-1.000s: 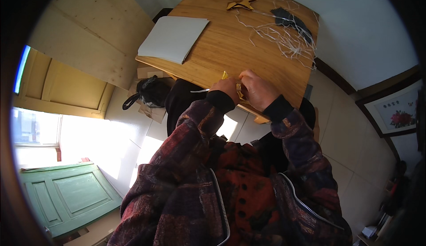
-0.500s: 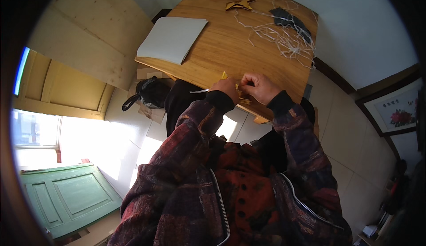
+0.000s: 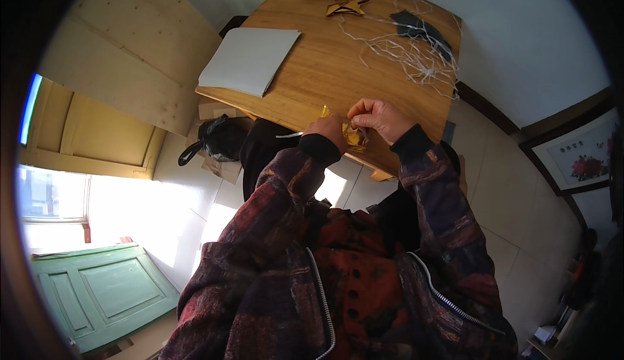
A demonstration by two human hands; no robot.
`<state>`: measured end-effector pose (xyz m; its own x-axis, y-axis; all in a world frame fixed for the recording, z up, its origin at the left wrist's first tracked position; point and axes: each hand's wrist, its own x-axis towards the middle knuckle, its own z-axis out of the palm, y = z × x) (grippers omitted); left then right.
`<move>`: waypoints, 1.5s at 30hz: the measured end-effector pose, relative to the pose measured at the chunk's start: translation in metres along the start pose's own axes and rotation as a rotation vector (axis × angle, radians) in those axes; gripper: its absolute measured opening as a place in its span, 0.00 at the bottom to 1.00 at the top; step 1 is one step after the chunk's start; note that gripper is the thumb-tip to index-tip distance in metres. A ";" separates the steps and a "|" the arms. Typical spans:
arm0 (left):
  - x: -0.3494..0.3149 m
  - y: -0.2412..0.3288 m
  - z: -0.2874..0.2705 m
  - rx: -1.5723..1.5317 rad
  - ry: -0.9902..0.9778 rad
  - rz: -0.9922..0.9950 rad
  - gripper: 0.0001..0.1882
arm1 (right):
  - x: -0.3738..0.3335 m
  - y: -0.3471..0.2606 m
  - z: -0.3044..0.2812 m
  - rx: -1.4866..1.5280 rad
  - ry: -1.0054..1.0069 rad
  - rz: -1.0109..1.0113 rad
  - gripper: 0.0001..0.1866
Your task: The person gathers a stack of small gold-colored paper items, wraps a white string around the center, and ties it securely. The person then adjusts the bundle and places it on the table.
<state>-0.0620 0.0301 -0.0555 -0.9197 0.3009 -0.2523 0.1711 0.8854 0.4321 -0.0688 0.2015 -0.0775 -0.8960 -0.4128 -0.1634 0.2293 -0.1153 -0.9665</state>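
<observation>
Here's the left hand (image 3: pixel 328 129), fingers curled closed around a shiny gold folded-paper piece (image 3: pixel 355 140) at the near edge of the brown wooden table (image 3: pixel 318 54). And the right hand (image 3: pixel 385 123) is right beside it, thumb and forefinger drawn close together, though whether they pinch anything is too small to tell! Across the tabletop, a tangle of thin white strings (image 3: pixel 422 61) sprawls near a flat stack of plain white sheets (image 3: pixel 250 61) and a gold star-shaped paper fold (image 3: pixel 348 8). Writing? Over on the right, a dark-framed flower picture (image 3: pixel 582 158) carries small dark characters above red blooms.
</observation>
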 end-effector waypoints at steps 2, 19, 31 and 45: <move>0.000 -0.001 0.001 -0.011 0.004 0.014 0.10 | -0.001 -0.003 0.000 -0.015 -0.016 0.011 0.06; -0.003 0.002 -0.005 -0.054 -0.018 0.053 0.24 | -0.006 0.002 0.008 -0.163 0.105 -0.103 0.11; 0.005 -0.003 0.000 -0.018 -0.052 0.072 0.14 | -0.036 0.025 0.013 -0.562 0.499 -0.055 0.08; 0.002 -0.009 0.001 -0.016 -0.041 0.126 0.18 | -0.037 0.056 0.029 -0.392 0.513 -0.139 0.09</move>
<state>-0.0644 0.0233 -0.0607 -0.8760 0.4240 -0.2299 0.2784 0.8338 0.4767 -0.0115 0.1846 -0.1196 -0.9970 0.0760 -0.0115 0.0296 0.2409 -0.9701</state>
